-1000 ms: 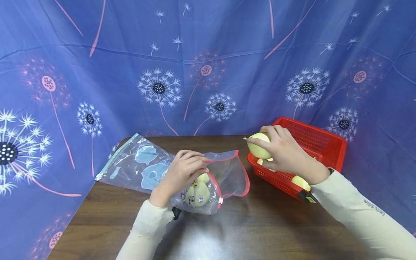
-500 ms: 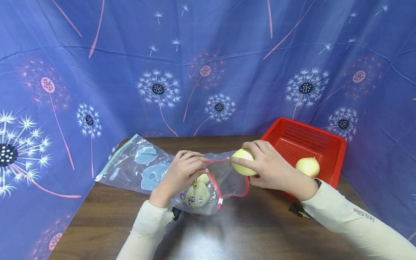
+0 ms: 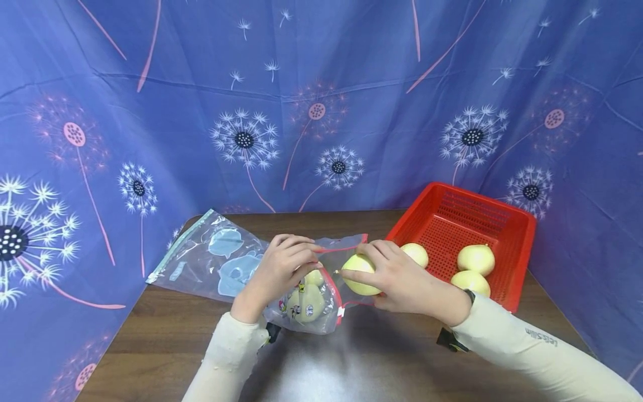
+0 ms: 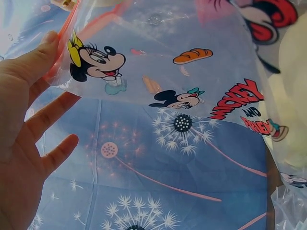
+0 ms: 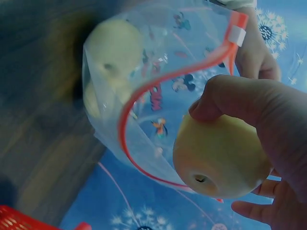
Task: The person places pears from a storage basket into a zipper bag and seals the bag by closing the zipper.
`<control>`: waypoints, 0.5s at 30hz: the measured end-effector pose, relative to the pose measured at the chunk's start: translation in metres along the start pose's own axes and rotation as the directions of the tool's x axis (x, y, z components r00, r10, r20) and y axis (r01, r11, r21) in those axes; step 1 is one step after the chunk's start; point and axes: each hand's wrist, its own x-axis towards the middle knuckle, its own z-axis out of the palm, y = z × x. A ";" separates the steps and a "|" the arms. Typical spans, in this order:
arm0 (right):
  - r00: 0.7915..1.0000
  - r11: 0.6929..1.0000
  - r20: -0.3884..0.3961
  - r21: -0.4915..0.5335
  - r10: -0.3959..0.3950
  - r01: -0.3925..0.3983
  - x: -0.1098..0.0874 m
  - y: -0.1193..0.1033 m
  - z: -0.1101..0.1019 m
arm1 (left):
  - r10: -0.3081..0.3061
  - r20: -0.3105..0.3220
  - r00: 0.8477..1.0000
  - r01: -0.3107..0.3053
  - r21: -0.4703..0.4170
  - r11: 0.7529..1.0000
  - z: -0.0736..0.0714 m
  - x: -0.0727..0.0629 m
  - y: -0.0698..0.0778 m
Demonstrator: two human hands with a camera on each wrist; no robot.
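My left hand (image 3: 281,265) pinches the red zip edge of a clear slider bag (image 3: 321,322) printed with cartoon mice; in the left wrist view its thumb (image 4: 41,52) lies on that edge and the other fingers are spread. Inside the bag sit pale yellow pears (image 5: 115,48), seen through the plastic. A further pear (image 3: 359,275), its stem pointing left, is gripped by my right hand (image 3: 404,279) at the bag's gaping mouth. From the right wrist view, this pear (image 5: 218,155) has its blossom end facing the camera and overlaps the red rim.
To the right stands a red perforated basket (image 3: 524,251) with several pears (image 3: 475,259) in it. Left of my left hand a second clear bag (image 3: 193,259) with a green zip lies flat. A blue dandelion cloth (image 3: 301,56) hangs behind the wooden table (image 3: 166,346).
My right hand has carried the pear left and down from over the basket to the bag's mouth, uncovering more pears in the basket. My left hand stays on the bag.
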 end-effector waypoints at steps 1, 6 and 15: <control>1.000 1.000 0.007 0.003 -0.001 0.001 -0.001 -0.001 0.002 | -0.003 0.002 1.000 0.003 -0.003 1.000 0.000 0.000 0.000; 0.998 1.000 0.068 0.024 0.007 -0.009 -0.004 -0.006 0.009 | -0.012 0.006 1.000 0.012 -0.009 1.000 0.000 0.000 0.002; 0.989 0.996 0.147 0.085 0.010 -0.023 -0.007 -0.007 0.028 | 0.015 -0.013 1.000 -0.015 -0.003 1.000 0.002 0.001 0.002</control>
